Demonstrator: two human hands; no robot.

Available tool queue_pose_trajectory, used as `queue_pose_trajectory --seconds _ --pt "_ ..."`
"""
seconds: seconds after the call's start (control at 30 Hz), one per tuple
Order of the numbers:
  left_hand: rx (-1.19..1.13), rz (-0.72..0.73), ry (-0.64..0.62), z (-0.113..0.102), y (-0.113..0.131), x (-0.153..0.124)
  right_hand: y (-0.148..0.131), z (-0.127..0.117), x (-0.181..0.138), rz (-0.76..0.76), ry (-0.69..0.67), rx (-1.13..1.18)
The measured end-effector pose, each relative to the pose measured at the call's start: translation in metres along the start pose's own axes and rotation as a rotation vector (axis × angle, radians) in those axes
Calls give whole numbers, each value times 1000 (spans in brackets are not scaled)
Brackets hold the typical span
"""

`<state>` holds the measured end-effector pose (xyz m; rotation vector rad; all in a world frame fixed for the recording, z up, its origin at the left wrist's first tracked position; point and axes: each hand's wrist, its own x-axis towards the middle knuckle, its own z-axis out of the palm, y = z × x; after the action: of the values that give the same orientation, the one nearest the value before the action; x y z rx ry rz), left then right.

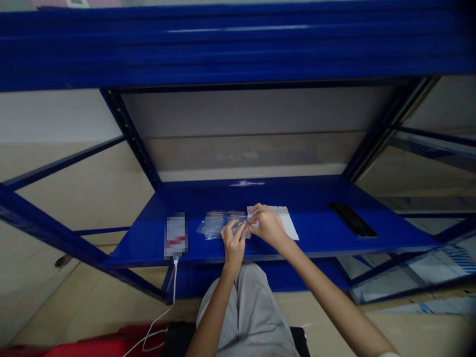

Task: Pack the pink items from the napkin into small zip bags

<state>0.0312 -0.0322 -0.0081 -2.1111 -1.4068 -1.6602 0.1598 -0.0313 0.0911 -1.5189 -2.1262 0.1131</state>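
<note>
My left hand (234, 241) rests over clear plastic zip bags (214, 225) on the blue shelf, with thumb and index finger closed at the edge of one bag. My right hand (269, 224) is beside it, above a sheet of white paper (290, 224). Its thumb and index finger are pinched together close to my left fingertips. Something small and pale shows between the two hands, too small to make out. The bags overlap one another, and their reddish seal lines face the back of the shelf.
A black phone (353, 219) lies on the right of the blue shelf (316, 198). At the left, a blurred-out pale device (175, 237) has a white cable (174, 287) hanging over the front edge. A thick blue beam (238, 47) crosses above, with blue posts at both sides.
</note>
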Motion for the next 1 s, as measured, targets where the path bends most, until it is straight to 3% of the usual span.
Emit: queue_pose_trajectory --seconds 0.1,0.27,0.47,0.6,0.73,0.87,1.0 --pt "-2 -3 4 -1 0 1 -5 8 -4 12 6 47" --pt "-7 39 10 -3 1 2 6 19 -12 -162 -100 405" --pt "-43 29 32 -4 -1 2 23 45 -29 181 150 838" --pt "-125 -80 52 -8 0 2 17 55 -37 190 125 927" --pt "-197 -301 73 -19 10 3 13 65 -35 209 95 1099" --pt "-338 -373 -79 -28 10 7 15 79 -36 348 80 1271" --pt "-498 -497 -187 -27 -5 10 16 83 -39 381 111 1288"
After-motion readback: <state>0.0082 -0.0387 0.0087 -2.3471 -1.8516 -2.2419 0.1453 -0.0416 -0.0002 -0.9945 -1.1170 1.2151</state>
